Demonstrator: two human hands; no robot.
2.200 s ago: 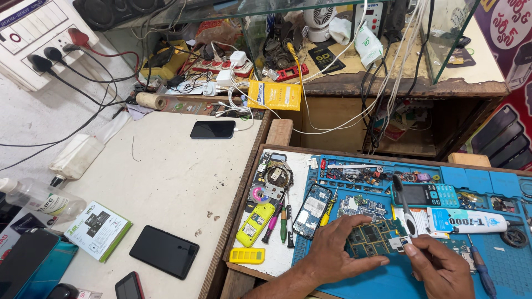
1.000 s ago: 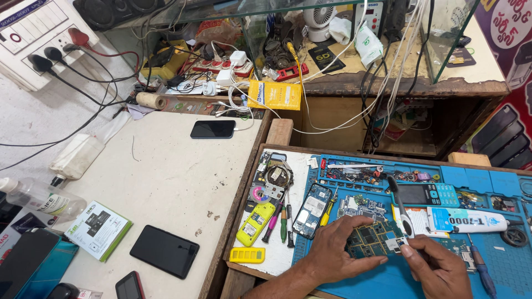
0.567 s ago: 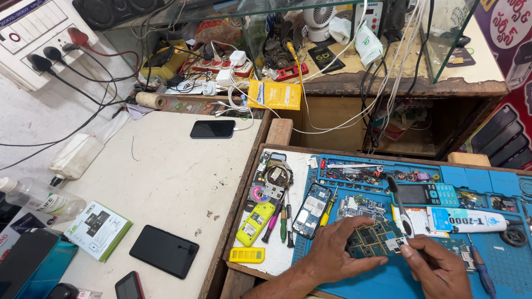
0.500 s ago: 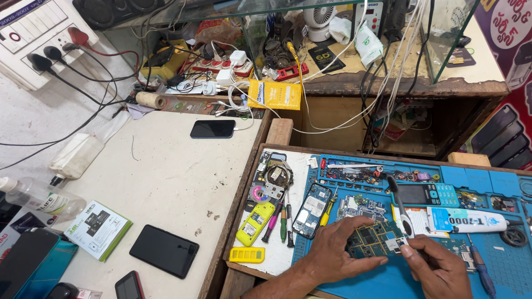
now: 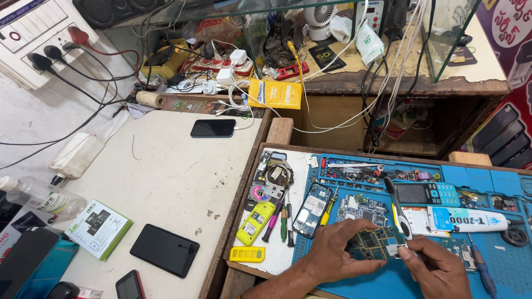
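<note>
A green circuit board (image 5: 372, 243) lies on the blue work mat (image 5: 471, 182) at the lower right. My left hand (image 5: 338, 256) presses down on the board's left side, fingers spread over it. My right hand (image 5: 438, 266) grips a thin white-handled tool (image 5: 400, 213), whose tip touches the board's right edge. A second circuit board (image 5: 360, 207) lies just behind. An opened phone (image 5: 312, 209) rests to the left of my left hand.
A white tube (image 5: 468, 220), a small keypad phone (image 5: 424, 194), screwdrivers (image 5: 282, 221) and a yellow phone shell (image 5: 256, 222) crowd the tray. On the white table lie black phones (image 5: 164, 250) (image 5: 213, 128), a green box (image 5: 98, 228) and a bottle (image 5: 41, 195). Cables cover the back shelf.
My right hand with the tool has shifted slightly left toward the board. My left hand stays on the board.
</note>
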